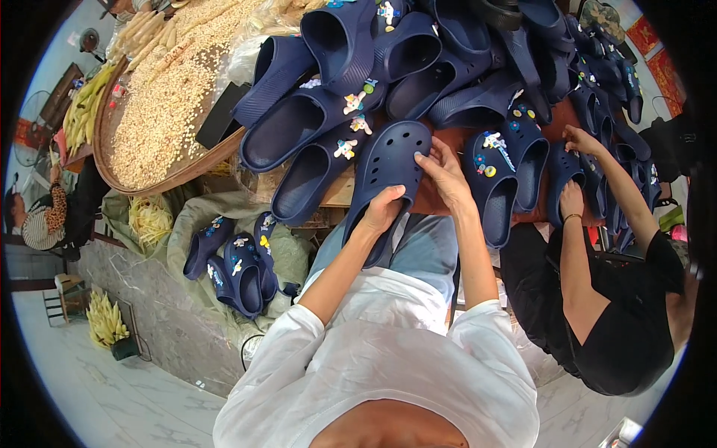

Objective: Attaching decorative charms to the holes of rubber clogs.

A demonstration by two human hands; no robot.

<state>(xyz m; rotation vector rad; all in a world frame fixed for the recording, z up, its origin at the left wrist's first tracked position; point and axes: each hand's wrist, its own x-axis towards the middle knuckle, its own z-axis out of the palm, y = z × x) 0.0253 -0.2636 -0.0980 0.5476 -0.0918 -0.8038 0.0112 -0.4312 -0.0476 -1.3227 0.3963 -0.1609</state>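
Observation:
A dark blue clog (pixel 382 166) with bare holes in its upper lies in front of me, its toe pointing away. My left hand (pixel 383 211) is closed around its near left part, with the thumb on top. At the clog's right side, my right hand (pixel 447 178) grips the edge, thumb resting on the upper and fingers partly hidden behind. Left of it, another clog (pixel 302 183) carries white cartoon charms. To the right stands a clog with charms (pixel 491 179), including a white figure and a yellow one.
Many dark blue clogs (pixel 340 45) are heaped across the table. At the left is a round woven tray (pixel 104 153) of pale kernels. Decorated clogs fill an open sack (pixel 187 224) below. On the right, a co-worker in black (pixel 635 321) handles another clog (pixel 564 175).

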